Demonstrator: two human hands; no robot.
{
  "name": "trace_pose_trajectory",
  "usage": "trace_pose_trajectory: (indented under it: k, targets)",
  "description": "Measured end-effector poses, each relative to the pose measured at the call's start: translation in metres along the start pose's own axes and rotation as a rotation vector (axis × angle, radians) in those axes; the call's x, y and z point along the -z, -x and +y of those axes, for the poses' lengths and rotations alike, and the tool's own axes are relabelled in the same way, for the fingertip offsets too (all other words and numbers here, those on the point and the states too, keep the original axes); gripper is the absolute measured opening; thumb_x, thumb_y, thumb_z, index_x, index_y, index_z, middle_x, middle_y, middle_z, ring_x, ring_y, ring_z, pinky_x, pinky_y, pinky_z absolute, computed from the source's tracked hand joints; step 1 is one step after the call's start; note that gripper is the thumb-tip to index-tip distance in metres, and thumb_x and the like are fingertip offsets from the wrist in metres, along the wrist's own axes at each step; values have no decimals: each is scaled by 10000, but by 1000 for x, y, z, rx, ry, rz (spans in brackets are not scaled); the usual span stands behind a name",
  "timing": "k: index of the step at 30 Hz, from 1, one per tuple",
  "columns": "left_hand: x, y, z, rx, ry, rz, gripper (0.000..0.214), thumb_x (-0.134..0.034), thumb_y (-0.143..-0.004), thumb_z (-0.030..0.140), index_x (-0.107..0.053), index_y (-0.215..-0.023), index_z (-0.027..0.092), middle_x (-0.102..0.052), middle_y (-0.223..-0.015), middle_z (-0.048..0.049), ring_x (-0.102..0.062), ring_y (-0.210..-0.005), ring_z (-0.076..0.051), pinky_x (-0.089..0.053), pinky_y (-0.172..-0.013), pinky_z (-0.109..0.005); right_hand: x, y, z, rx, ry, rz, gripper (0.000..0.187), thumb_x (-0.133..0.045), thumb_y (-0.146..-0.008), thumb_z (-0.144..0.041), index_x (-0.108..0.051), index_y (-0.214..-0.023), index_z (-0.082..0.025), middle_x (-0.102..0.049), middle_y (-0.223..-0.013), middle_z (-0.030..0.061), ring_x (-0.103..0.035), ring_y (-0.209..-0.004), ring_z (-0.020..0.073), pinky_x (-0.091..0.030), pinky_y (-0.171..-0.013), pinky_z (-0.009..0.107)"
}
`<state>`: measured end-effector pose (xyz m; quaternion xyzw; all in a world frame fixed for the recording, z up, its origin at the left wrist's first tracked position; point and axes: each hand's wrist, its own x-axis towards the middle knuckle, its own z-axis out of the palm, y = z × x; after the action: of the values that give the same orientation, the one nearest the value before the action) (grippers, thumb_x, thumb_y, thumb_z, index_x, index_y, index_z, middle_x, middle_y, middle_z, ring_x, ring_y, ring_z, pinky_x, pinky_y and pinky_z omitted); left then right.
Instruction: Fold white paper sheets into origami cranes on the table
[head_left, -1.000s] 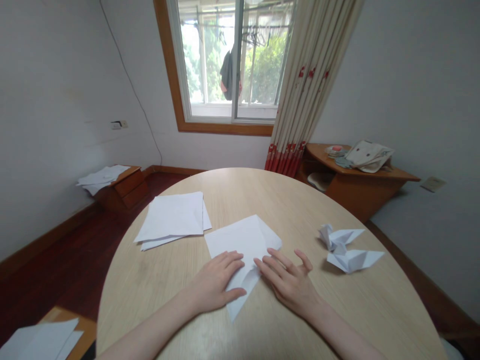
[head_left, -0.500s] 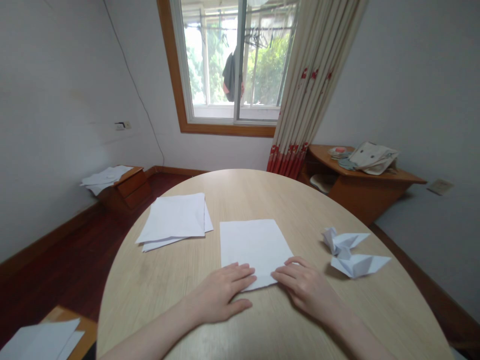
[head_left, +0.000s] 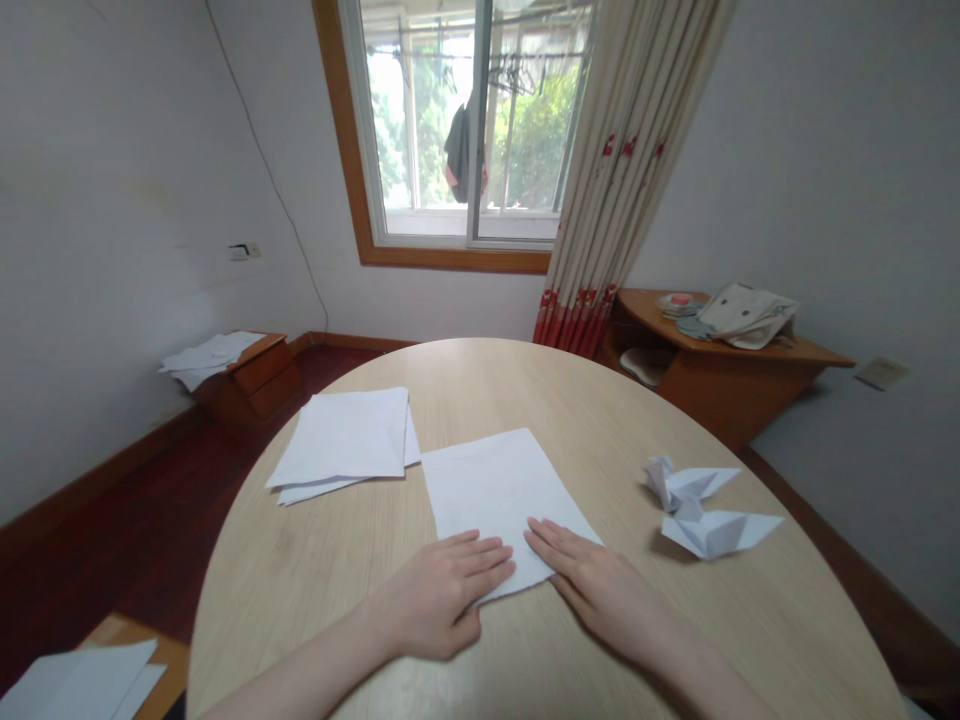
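Observation:
A white sheet of paper (head_left: 495,480) lies on the round wooden table in front of me, turned slightly askew. My left hand (head_left: 442,585) rests on its near left part with fingers stretched out flat; the thumb sits just off the near edge. On the near right part lies my right hand (head_left: 581,570), its fingers extended over the sheet and its thumb hidden. To the right stand two folded white paper birds (head_left: 694,482) (head_left: 720,532), close together. A stack of white paper (head_left: 345,435) lies at the left, its corner close to or touching my sheet.
The round table (head_left: 480,380) has a pale wood top. More papers lie on a low wooden cabinet (head_left: 259,385) at the left and on a surface at lower left (head_left: 90,680). A wooden desk (head_left: 712,390) holding a cloth bag (head_left: 750,312) stands at the far right, beside a curtain (head_left: 607,180).
The sheet has rotated counterclockwise, its far edge shifting left towards the stack. My right hand's fingers have moved farther onto the paper, and my left thumb has drawn in towards the near edge.

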<state>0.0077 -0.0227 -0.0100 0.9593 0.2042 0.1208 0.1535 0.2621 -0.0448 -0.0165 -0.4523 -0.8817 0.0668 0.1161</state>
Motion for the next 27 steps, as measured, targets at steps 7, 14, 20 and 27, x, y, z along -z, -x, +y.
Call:
trace_pose_trajectory:
  k: [7, 14, 20, 27]
  targets:
    - [-5, 0, 0, -36, -91, 35, 603, -480, -716, 171, -497, -1314, 95, -516, -1357, -120, -459, -1272, -276, -357, -1081, -421, 0, 1, -3, -36, -44, -58, 456, -463, -892, -129, -517, -1331, -237, -468, -1402, 46, -423, -1304, 234, -417, -1053, 424]
    - [-10, -2, 3, -1, -100, 137, 371, -447, -913, 252, -552, -1248, 133, -591, -1278, -109, -544, -1197, -234, -429, -1029, -370, 7, 6, -3, -79, -34, -54, 444, -432, -861, -85, -603, -1247, -222, -538, -1336, 62, -496, -1244, 248, -463, -1000, 415]
    - [-9, -3, 2, 34, -24, 231, 323, -391, -998, 330, -603, -1179, 167, -655, -1192, -75, -587, -1146, -206, -471, -985, -330, 8, 8, -6, -67, 23, -47, 444, -407, -837, -65, -628, -1209, -169, -572, -1304, 105, -530, -1211, 262, -480, -971, 417]
    - [-7, -3, 8, 13, 28, 312, 349, -355, -1005, 327, -670, -1036, 181, -737, -948, -47, -690, -870, -180, -536, -763, -264, 12, 8, -7, -53, -53, -6, 390, -439, -817, -11, -721, -949, -245, -707, -1109, 42, -623, -1096, 203, -507, -887, 307]
